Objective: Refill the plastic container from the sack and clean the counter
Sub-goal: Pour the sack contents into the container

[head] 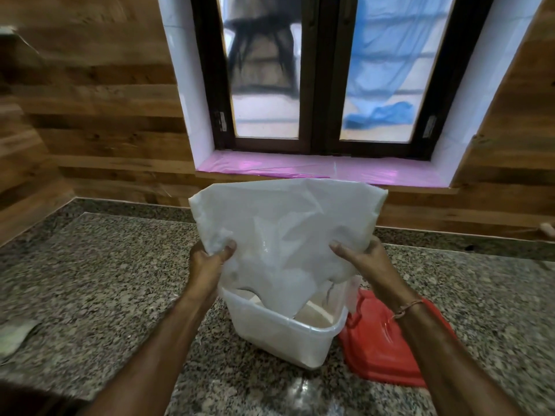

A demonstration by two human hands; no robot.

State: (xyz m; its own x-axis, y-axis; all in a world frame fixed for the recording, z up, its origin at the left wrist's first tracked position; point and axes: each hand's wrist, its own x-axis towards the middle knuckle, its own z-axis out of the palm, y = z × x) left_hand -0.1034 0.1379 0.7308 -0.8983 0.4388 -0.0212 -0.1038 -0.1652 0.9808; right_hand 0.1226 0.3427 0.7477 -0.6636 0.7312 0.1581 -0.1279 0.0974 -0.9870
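Our left hand (210,261) and right hand (365,259) pinch the sack (285,223) | lower edge hangs into plastic container (279,331) | contents indistinct.

The container (282,334) stands on the tabletop (105,280), well forward of its back edge, with the lid (387,346) flat just right of it and the sack (285,229) above, its lower end dipping inside, gripped by the left hand (210,259) and the right hand (363,259).

Dim daylight from the window (324,73); edges bowed, everything slightly blurred.
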